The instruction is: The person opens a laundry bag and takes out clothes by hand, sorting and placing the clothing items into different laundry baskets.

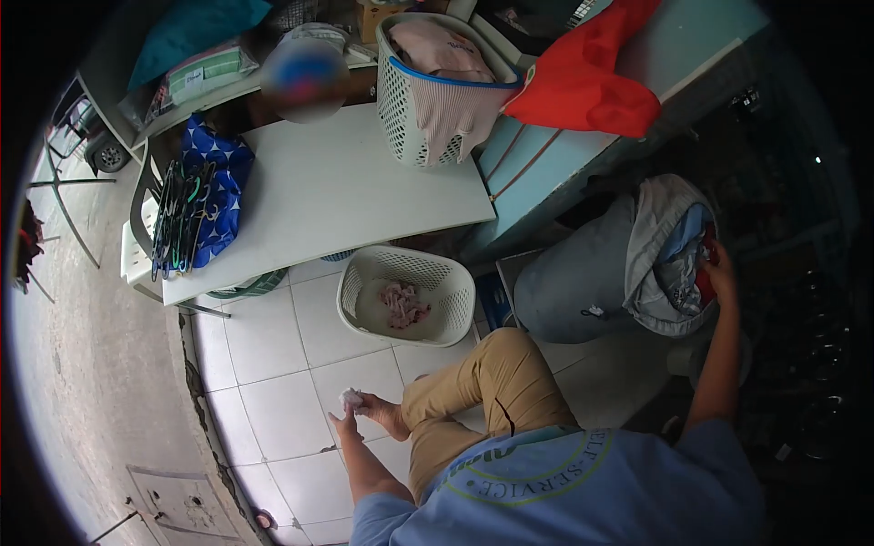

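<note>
My left hand point(345, 422) is low over the tiled floor, beside my bare foot point(390, 415). Its fingers are closed on a small crumpled white-pink cloth point(351, 399). At the far right, my right hand point(722, 273) reaches to the mouth of a big grey laundry bag point(578, 282), its fingers on a red cloth point(705, 284) just inside the rim. Grey and blue clothes point(685, 264) fill the opening. Between my hands stands a white plastic basket point(356, 309), with crumpled pale pink pieces point(401, 305) lying at its bottom.
A white table point(337, 191) extends ahead, with hangers point(182, 218) and a blue patterned bag point(228, 191) at its left end. A tall laundry basket point(401, 118) of clothes stands at its right. Red cloth point(587, 86) drapes over the light-blue counter point(537, 173).
</note>
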Demonstrator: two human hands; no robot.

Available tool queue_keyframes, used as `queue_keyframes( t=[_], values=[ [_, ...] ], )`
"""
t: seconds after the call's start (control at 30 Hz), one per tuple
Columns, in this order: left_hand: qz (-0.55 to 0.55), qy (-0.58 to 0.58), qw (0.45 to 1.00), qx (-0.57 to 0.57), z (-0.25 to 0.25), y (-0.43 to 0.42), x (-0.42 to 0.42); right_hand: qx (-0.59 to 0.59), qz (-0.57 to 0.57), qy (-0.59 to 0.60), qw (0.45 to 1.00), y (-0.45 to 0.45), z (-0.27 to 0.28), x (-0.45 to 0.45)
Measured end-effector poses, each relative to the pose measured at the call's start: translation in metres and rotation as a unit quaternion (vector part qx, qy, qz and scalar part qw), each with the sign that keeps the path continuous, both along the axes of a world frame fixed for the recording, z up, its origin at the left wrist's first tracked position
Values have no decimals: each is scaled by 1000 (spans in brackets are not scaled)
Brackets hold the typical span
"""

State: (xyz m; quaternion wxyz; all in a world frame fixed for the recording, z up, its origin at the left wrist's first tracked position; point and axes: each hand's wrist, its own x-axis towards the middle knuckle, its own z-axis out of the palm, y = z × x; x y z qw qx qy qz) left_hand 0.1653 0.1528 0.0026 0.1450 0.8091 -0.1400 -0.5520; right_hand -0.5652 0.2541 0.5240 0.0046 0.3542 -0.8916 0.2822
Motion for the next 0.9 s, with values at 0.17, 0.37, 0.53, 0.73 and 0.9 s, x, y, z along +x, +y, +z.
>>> queue_keyframes(
  t=[0.17, 0.37, 0.53, 0.73, 0.9],
  values=[
    [-26, -83, 994, -60, -53, -9, 2, 76, -10, -25, 997, 27, -12, -76],
    [142, 287, 917, -238, 27, -68, -21, 141, -56, 162, 975, 31, -35, -88],
    [114, 584, 771, -227, 203, -157, -83, 127, -104, 145, 976, 34, -56, -82],
    [-2, 692, 694, -199, 327, -239, -136, 133, -155, 193, 960, 41, -69, -99],
    [7, 788, 597, -149, 356, -275, -151, 130, -179, 189, 957, 38, -68, -90]
  ],
)
